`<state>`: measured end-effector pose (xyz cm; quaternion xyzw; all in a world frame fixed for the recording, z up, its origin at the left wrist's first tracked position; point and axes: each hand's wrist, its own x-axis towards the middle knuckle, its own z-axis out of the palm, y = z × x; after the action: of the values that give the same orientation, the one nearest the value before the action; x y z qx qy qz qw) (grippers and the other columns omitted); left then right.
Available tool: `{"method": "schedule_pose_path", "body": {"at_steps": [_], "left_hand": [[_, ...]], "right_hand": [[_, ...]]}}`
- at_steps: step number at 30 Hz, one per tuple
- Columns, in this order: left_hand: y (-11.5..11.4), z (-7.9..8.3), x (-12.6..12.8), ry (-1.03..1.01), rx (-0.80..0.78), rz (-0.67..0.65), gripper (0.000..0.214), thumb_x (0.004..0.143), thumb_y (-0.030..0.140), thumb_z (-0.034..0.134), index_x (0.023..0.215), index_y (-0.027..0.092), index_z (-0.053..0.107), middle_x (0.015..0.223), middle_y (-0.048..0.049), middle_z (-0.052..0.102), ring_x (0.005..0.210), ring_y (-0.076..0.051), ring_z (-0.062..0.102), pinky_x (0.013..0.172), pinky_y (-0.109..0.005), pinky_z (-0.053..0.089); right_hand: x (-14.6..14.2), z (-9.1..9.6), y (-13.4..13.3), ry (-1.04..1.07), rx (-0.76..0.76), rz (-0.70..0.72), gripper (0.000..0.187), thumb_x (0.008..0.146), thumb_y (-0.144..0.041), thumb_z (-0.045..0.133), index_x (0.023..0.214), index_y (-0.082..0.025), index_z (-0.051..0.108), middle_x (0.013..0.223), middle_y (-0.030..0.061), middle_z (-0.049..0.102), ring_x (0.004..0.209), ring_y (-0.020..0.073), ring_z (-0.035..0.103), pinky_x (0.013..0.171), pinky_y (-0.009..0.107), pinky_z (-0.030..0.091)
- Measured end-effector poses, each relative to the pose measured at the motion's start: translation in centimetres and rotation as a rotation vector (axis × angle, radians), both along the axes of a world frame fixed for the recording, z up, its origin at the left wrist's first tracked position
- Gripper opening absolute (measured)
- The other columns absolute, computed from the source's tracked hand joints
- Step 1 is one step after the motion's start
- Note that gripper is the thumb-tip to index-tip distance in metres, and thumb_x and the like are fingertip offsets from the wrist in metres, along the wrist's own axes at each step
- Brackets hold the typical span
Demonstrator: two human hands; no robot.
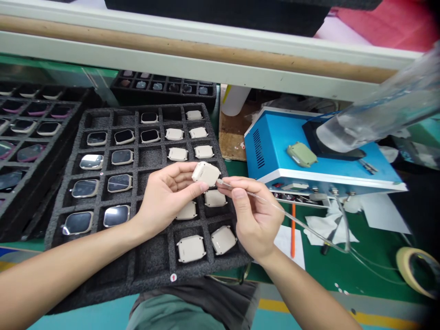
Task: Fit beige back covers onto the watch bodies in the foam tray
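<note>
A beige smartwatch case [208, 174] is pinched between the thumb and fingers of my left hand [163, 195], over the foam tray. My right hand [259, 215] grips the end of a thin clear tube [309, 223], whose tip meets the right edge of the case or lies just beside it. Below both hands is the black foam tray [151, 158], split into compartments. Its left columns hold beige watches with dark screens facing up, such as one watch [117, 215]. Blank beige cases, among them a front one [191, 249], fill spots on the right.
On the right stands a blue machine [285, 133] with a green watch case [302, 154] on top and a clear cylinder [371, 110] leaning over it. An orange stick [293, 231], paper and a tape roll [405, 275] lie nearby. A shelf edge [206, 59] crosses behind; another tray [68, 123] sits left.
</note>
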<state>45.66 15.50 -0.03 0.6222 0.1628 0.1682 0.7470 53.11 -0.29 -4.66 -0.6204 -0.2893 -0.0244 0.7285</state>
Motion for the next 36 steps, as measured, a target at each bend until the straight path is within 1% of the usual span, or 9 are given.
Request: {"method": "schedule_pose_path", "body": {"at_steps": [5, 10, 15, 22, 36], "left_hand": [[0.04, -0.01, -0.04, -0.012, -0.004, 0.001, 0.036, 0.075, 0.025, 0.094, 0.106, 0.016, 0.077, 0.110, -0.0094, 0.084, 0.104, -0.027, 0.081, 0.099, -0.037, 0.064], [0.04, 0.02, -0.05, -0.027, -0.011, -0.011, 0.038, 0.075, 0.023, 0.094, 0.107, 0.014, 0.077, 0.110, -0.0093, 0.084, 0.103, -0.025, 0.081, 0.098, -0.034, 0.064], [-0.03, -0.06, -0.04, -0.033, -0.007, -0.008, 0.036, 0.077, 0.022, 0.093, 0.108, 0.014, 0.077, 0.110, -0.0087, 0.085, 0.102, -0.022, 0.081, 0.096, -0.030, 0.064], [0.02, -0.11, -0.11, -0.031, 0.005, -0.003, 0.034, 0.077, 0.021, 0.093, 0.107, 0.014, 0.077, 0.109, -0.0083, 0.085, 0.102, -0.022, 0.081, 0.097, -0.030, 0.064], [-0.07, 0.07, -0.10, -0.034, 0.005, 0.006, 0.034, 0.075, 0.019, 0.093, 0.106, 0.016, 0.078, 0.106, -0.0058, 0.085, 0.099, -0.020, 0.081, 0.093, -0.026, 0.065]], "right_hand": [[0.00, 0.01, 0.01, -0.004, 0.023, 0.005, 0.012, 0.103, -0.023, 0.062, 0.105, -0.024, 0.074, 0.105, 0.0062, 0.076, 0.099, 0.0207, 0.078, 0.086, 0.038, 0.072], [0.03, -0.12, 0.03, 0.004, 0.044, 0.016, 0.013, 0.102, -0.021, 0.063, 0.106, -0.023, 0.075, 0.106, 0.0062, 0.076, 0.098, 0.0208, 0.078, 0.086, 0.039, 0.072], [0.03, -0.10, 0.00, 0.000, 0.038, 0.012, 0.014, 0.102, -0.021, 0.063, 0.106, -0.023, 0.076, 0.106, 0.0063, 0.076, 0.099, 0.0211, 0.078, 0.085, 0.039, 0.072], [0.02, -0.08, -0.04, 0.000, 0.030, 0.015, 0.014, 0.102, -0.021, 0.063, 0.106, -0.024, 0.076, 0.106, 0.0064, 0.076, 0.100, 0.0213, 0.077, 0.085, 0.039, 0.072], [0.11, -0.04, -0.01, 0.013, 0.017, 0.018, 0.014, 0.102, -0.022, 0.063, 0.106, -0.025, 0.076, 0.107, 0.0065, 0.076, 0.102, 0.0217, 0.076, 0.085, 0.038, 0.071]]}}
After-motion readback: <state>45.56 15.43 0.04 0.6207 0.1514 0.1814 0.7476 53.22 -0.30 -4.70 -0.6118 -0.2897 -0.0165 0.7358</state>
